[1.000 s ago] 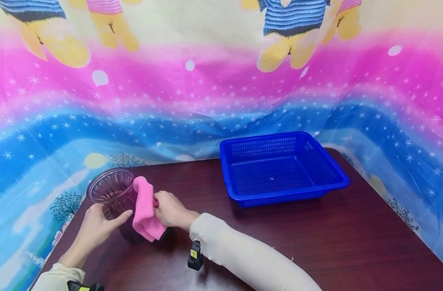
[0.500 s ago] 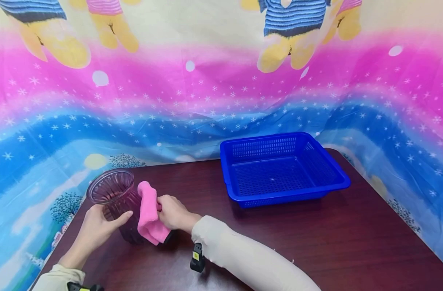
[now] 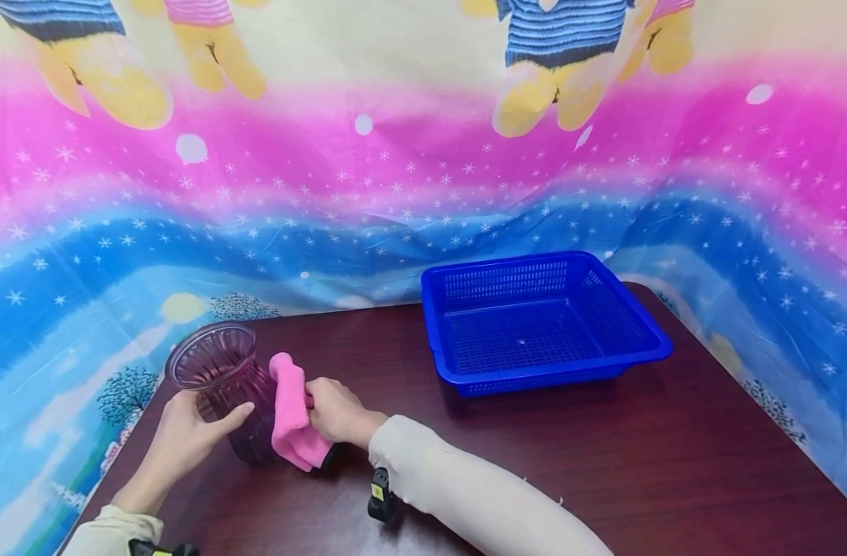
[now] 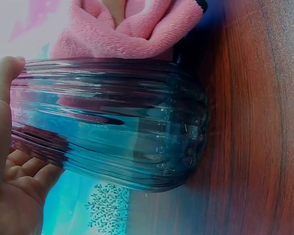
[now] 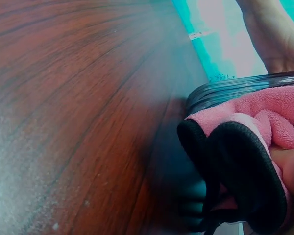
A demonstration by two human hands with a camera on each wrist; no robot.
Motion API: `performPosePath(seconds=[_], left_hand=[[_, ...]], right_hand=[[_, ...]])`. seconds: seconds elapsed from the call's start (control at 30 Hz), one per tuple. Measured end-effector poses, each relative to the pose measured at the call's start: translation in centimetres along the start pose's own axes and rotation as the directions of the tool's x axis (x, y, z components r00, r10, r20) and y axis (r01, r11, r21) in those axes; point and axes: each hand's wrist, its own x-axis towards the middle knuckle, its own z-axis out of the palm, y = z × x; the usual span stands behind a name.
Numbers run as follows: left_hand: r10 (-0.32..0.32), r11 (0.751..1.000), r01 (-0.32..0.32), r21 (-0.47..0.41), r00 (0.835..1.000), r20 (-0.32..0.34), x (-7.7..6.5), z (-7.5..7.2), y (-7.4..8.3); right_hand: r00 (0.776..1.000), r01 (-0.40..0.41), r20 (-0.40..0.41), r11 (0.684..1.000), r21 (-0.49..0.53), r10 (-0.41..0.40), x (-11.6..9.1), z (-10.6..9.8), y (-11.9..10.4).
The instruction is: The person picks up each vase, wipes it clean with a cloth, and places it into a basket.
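A purple see-through ribbed vase (image 3: 238, 401) with a flared rim stands on the table at the left. My left hand (image 3: 183, 432) grips it around the upper part, thumb on the near side and fingers behind. In the left wrist view, the vase (image 4: 117, 127) meets the tabletop with its base. My right hand (image 3: 340, 413) holds a bunched pink cloth (image 3: 294, 417) along the right side of the vase. Dark edging shows on the cloth (image 5: 250, 171) in the right wrist view. Some right-hand fingers are hidden by the cloth's folds.
A blue perforated plastic basket (image 3: 534, 332) with nothing in it sits at the back right of the dark reddish-brown wooden table (image 3: 638, 463). Behind the table hangs a colourful cartoon-printed cloth backdrop (image 3: 395, 170).
My right hand and the pink cloth have shifted a little to the right and down, toward the vase's lower side. The left hand and the vase stay in place.
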Motion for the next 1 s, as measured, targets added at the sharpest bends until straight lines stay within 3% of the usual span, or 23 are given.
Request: performPosePath(seconds=[1.0], left_hand=[[-0.011,1.0,0.011,-0.009,1.0,0.005,0.1,-0.3,0.3]], right_hand=[[0.998,-0.049,0.034,0.993,-0.107,0.053,-0.3,1.2,1.1]])
